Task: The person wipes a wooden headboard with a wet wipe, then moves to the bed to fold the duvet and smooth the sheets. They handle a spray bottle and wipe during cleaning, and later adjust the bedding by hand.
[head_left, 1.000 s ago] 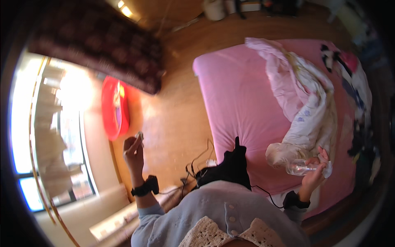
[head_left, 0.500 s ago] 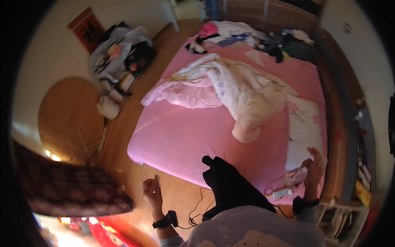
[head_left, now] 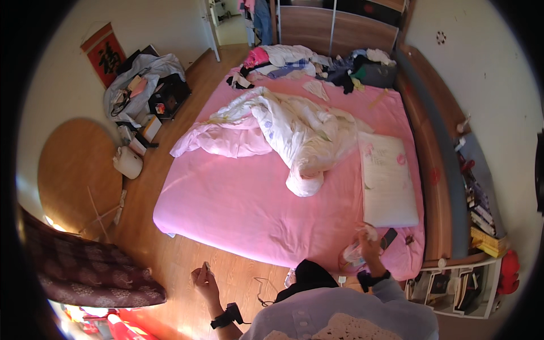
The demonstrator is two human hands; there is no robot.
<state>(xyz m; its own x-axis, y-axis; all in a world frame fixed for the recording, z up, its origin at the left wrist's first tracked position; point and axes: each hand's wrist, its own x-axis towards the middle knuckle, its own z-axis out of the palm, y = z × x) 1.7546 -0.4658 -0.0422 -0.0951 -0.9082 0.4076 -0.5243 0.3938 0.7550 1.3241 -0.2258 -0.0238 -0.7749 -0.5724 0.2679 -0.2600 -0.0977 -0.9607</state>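
My left hand point(head_left: 205, 283) is held over the wooden floor beyond the bed's near edge, thumb and fingers pinched on something small and pale, too small to name. Over the near right corner of the bed, my right hand point(head_left: 371, 250) is closed around a clear plastic packet point(head_left: 352, 254) with pinkish marks. Fingers and motion partly hide its shape. A dark phone point(head_left: 389, 238) lies on the pink sheet point(head_left: 238, 198) just right of that hand. Beyond it rests a white pillow point(head_left: 388, 184) with a pink print.
A rumpled white and pink quilt point(head_left: 300, 130) lies mid-bed, with piled clothes point(head_left: 317, 65) at the far end. White shelves point(head_left: 453, 289) stand at the right. Toward the left are a round wooden tabletop point(head_left: 79, 170), a dark patterned cover point(head_left: 90, 266) and a cable point(head_left: 263, 289) on the floor.
The view has tilted up, showing more of the far room. My right hand still grips the packet; the phone now shows beside it. My black-clad leg has drawn back from the bed's edge.
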